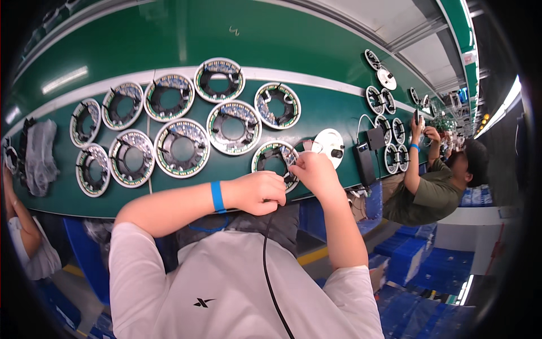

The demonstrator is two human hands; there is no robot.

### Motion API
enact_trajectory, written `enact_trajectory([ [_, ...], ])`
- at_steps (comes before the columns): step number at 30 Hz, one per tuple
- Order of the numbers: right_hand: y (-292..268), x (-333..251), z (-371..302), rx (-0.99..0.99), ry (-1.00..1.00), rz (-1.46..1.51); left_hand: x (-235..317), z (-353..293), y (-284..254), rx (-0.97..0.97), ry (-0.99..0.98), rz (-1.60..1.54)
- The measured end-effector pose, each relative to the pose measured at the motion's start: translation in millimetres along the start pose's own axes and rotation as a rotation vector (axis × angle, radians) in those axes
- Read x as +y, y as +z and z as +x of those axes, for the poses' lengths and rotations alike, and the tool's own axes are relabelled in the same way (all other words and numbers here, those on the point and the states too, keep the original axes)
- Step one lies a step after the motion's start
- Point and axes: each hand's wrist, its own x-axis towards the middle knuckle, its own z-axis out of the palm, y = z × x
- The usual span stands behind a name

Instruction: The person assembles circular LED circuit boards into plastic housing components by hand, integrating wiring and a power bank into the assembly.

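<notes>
Between my two hands lies a ring-shaped unit (261,153) with a white rim, a circuit board and small lights round its inside. My right hand (316,171) pinches at the right part of its board; what the fingertips hold is too small to name. My left hand (261,192) is curled over the ring's near edge, with its fingers closed and their tips hidden. A blue strap (217,196) with a cord circles my left wrist. Just beyond my right hand sits a white round cover (329,142) with a dark part on it.
Several similar rings (182,148) stand in two rows on the green bench (316,113) to the left. A black box (365,164) with a white cable is at the right. Clear plastic bags (40,158) lie far left. A co-worker (437,189) works at right, another person's arm (22,220) at left.
</notes>
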Motion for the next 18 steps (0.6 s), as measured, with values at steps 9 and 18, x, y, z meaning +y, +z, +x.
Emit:
enact_trajectory([
  [9, -22.9, 106.2, -0.5, 0.722, 0.248, 0.411, 73.6, 1.3, -7.5, 0.354, -0.824, 0.69],
  [18, -3.4, 134.7, 4.1, 0.163, 0.43, 1.207, 36.4, -3.4, 28.5, 0.473, -1.085, 0.837],
])
